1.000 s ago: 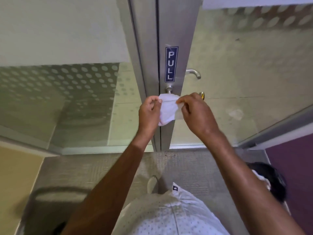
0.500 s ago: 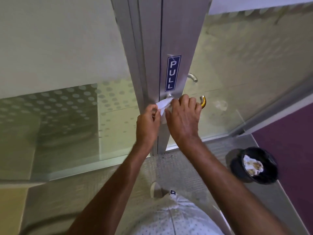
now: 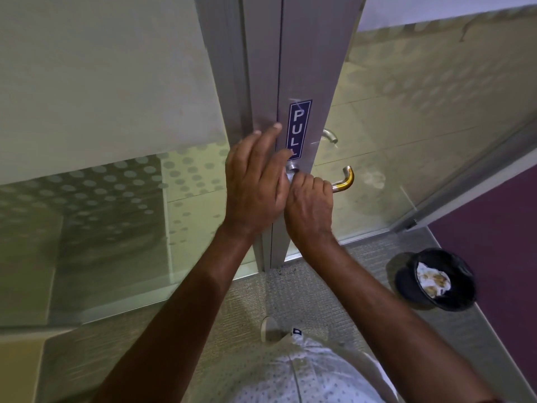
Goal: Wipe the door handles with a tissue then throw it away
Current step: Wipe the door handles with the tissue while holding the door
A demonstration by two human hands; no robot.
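Observation:
A metal lever door handle (image 3: 345,178) sticks out of the aluminium door stile under a blue PULL sign (image 3: 299,126). My right hand (image 3: 311,210) is closed round the lever's shaft, and only the curved end shows past my fingers. A sliver of white tissue (image 3: 289,178) peeks out at my knuckles; the rest is hidden under that hand. My left hand (image 3: 255,187) lies flat against the stile with fingers spread, holding nothing. A second handle (image 3: 330,135) shows through the glass on the far side.
A black bin (image 3: 459,298) with crumpled paper inside stands on the grey carpet at the right, beside a purple wall (image 3: 494,228). Frosted, dotted glass panels (image 3: 101,199) flank the door. My shoe (image 3: 268,328) is just below the door's foot.
My left hand let go of the tissue and moved up flat onto the door stile. My right hand closed round the lever with the tissue under it. The view shifted left and closer.

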